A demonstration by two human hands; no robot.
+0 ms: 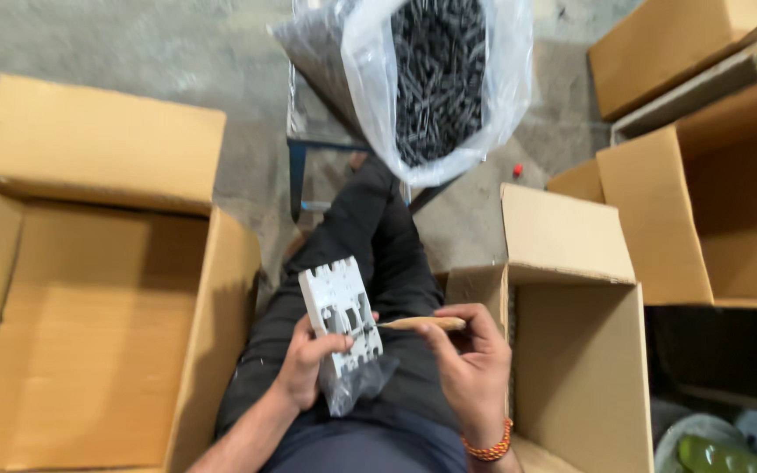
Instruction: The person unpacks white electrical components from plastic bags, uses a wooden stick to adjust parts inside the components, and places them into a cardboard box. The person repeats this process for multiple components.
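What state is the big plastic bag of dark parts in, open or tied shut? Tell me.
Open. The clear plastic bag has its mouth spread wide toward the camera, showing a mass of small dark parts filling the inside; no knot or tie shows.

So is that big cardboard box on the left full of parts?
No, the open cardboard box on the left shows only bare brown inner walls and bottom, with no parts visible inside.
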